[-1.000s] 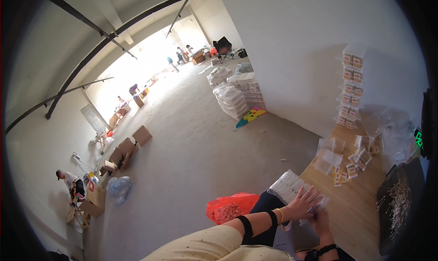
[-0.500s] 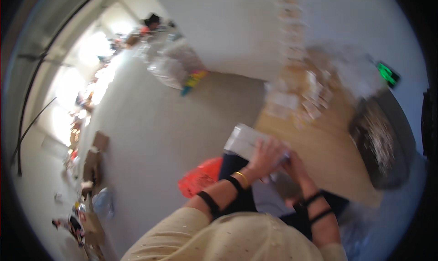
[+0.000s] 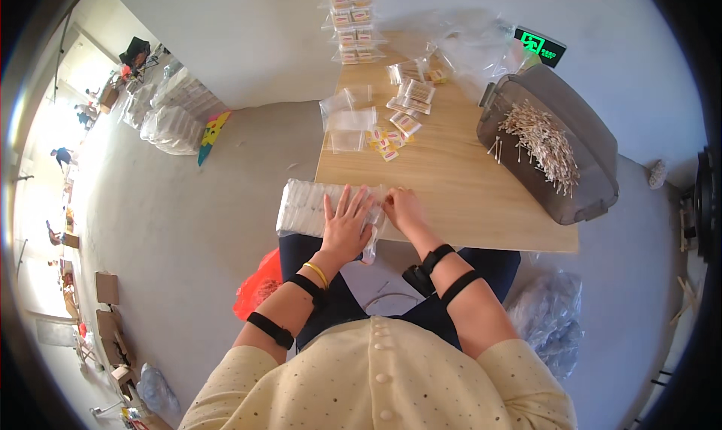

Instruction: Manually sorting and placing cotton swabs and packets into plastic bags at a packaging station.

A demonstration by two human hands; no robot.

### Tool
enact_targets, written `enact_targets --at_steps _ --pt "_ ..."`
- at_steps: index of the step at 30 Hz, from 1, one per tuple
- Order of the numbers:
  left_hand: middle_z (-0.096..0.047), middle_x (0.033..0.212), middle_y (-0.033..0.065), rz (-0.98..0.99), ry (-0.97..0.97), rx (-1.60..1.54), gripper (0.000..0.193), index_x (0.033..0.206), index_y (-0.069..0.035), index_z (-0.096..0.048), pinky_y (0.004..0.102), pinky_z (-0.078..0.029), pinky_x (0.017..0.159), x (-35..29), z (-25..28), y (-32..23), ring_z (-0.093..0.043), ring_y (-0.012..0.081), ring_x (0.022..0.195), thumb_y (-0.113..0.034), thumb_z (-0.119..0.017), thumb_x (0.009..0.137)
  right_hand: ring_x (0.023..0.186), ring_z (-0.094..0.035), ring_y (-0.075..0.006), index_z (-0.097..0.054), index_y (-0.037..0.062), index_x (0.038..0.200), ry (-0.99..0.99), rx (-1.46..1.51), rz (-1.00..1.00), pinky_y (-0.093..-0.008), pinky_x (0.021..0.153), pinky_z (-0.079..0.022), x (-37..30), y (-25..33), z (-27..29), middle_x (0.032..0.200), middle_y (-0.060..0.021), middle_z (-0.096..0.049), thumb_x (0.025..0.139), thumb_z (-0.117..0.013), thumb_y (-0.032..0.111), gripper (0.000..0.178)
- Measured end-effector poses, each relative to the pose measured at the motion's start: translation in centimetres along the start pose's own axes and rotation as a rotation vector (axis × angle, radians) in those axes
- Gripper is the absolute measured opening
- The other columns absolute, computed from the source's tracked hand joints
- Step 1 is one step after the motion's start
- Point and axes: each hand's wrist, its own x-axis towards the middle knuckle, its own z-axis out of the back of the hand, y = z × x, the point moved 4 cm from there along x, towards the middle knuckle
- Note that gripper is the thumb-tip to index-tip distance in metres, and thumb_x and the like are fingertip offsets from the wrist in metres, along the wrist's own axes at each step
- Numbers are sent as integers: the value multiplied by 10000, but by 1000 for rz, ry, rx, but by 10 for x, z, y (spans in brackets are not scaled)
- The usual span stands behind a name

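A clear plastic bag packed with rows of white bundles (image 3: pixel 301 208) lies at the near left corner of the wooden table (image 3: pixel 466 212), partly past its edge. My left hand (image 3: pixel 346 227) rests flat on top of this bag, fingers spread. At the bag's right end, my right hand (image 3: pixel 406 210) has its fingers pinched together on the loose clear plastic; the fingertips are partly hidden. Farther back on the table are flat clear bags (image 3: pixel 352 120), small yellow-and-white cards (image 3: pixel 387 142) and several little packs of cotton swabs (image 3: pixel 414 97).
A grey translucent bin (image 3: pixel 594 140) holding loose cotton swabs (image 3: pixel 541 144) stands tilted at the table's right. Filled packs (image 3: pixel 353 16) form a column at the far end. A red plastic bag (image 3: pixel 258 287) is left of my legs; crumpled clear plastic (image 3: pixel 553 317) lies right.
The view has swung and sharpened, so the table appears more central. My hands and the packed bag have come level, with my left hand flat and my right at the bag's end.
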Motion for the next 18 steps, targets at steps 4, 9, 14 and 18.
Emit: enact_targets --at_steps 4,9,14,18 --pt "-337 1590 63 2 -7 -104 665 1508 -180 -409 650 -89 1191 0 8 0 -210 330 1514 -258 -620 882 714 -646 -329 -653 57 864 25 161 -86 -423 705 -536 6 -7 -2 775 -117 -662 863 -690 211 158" --pt "-352 1584 98 -23 -111 -436 685 1510 -153 -404 588 -120 1208 -15 41 10 -255 341 1499 -167 -644 869 684 -632 -187 -623 59 845 263 855 -249 -339 660 -526 -13 16 19 752 -70 -659 922 -585 183 150" --pt "-479 1467 107 69 20 -1320 564 1527 -97 -390 349 -351 1125 -6 90 27 -457 210 1343 -95 -555 988 724 -648 -171 -624 58 848 342 1306 -276 -309 689 -526 -42 94 96 764 -75 -658 932 -571 204 177" --pt "-583 1194 11 106 261 -1671 527 1533 -126 -390 248 -462 833 22 104 26 -560 90 990 -132 -530 1025 713 -638 -158 -619 60 838 287 1502 -225 -292 722 -523 -42 121 138 782 -59 -665 942 -550 187 178"
